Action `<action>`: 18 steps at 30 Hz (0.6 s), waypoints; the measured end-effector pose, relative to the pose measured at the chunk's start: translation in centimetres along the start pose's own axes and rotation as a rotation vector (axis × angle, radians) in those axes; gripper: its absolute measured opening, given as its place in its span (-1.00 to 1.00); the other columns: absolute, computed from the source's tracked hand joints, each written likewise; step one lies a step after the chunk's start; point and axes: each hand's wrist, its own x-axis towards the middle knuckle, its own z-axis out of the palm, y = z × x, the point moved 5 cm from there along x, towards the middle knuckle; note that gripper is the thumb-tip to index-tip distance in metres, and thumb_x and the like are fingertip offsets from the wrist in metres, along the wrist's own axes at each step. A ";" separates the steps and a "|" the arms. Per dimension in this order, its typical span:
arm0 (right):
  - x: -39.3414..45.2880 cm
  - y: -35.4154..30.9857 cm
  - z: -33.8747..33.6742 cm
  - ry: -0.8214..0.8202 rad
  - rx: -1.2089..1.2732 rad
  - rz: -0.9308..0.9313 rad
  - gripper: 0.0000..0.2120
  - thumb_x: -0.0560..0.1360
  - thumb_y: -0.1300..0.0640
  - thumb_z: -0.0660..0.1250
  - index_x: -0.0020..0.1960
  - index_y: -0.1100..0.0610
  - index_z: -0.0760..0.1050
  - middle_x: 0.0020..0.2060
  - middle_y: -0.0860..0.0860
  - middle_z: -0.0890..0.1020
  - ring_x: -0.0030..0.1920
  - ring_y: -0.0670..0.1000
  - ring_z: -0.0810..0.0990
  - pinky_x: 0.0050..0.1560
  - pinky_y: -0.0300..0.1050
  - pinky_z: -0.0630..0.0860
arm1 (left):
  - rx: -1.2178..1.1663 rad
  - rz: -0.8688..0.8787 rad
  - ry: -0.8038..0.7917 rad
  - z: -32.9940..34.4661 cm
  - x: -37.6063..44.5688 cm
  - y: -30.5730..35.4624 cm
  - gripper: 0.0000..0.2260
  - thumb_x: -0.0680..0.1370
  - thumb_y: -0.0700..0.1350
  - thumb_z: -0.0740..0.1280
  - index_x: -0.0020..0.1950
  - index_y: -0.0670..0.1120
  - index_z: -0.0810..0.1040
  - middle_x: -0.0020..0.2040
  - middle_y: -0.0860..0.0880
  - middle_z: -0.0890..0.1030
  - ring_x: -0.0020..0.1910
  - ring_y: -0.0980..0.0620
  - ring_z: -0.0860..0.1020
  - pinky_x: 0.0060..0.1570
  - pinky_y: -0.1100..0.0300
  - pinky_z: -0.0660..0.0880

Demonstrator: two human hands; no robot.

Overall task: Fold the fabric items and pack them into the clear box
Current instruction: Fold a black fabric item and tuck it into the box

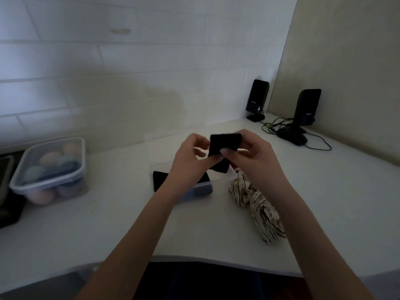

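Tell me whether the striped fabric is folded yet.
Not folded: the striped fabric lies crumpled on the desk, right of the clear box.

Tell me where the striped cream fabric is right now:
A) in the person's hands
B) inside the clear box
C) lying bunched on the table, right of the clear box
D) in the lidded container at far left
C: the striped cream fabric lies bunched on the table just right of the clear box, while the left hand and right hand hold a black fabric piece above the box.
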 end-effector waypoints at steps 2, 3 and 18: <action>-0.2 -0.2 0.0 -0.021 -0.010 -0.052 -0.82 0.42 0.36 0.39 -0.10 0.10 0.54 -0.22 -0.08 0.63 -0.21 0.07 0.62 -0.20 -0.06 0.54 | 0.048 -0.048 0.124 -0.7 0.1 -0.3 -0.72 0.37 -0.12 0.49 -0.18 0.04 0.36 -0.21 0.02 0.49 -0.29 0.09 0.44 -0.24 0.23 0.44; -0.3 -0.4 0.1 -0.039 -0.011 -0.076 -0.82 0.41 0.38 0.39 -0.08 0.14 0.55 -0.20 -0.09 0.63 -0.19 -0.04 0.62 -0.18 -0.18 0.54 | -0.003 -0.102 0.131 -0.8 0.2 -0.6 -0.71 0.39 -0.15 0.47 -0.21 0.02 0.34 -0.25 0.01 0.46 -0.34 0.10 0.45 -0.27 0.20 0.47; -0.9 1.7 1.4 -0.241 -0.235 -0.097 -0.67 0.37 0.30 0.43 -0.04 -0.11 0.53 0.06 -0.16 0.63 0.17 -0.15 0.56 0.17 -0.10 0.50 | -0.751 -0.406 -0.094 0.8 -0.1 -1.4 -0.82 0.55 -0.32 0.20 0.08 -0.29 0.56 -0.37 -0.02 0.69 -0.39 0.08 0.65 -0.38 0.27 0.59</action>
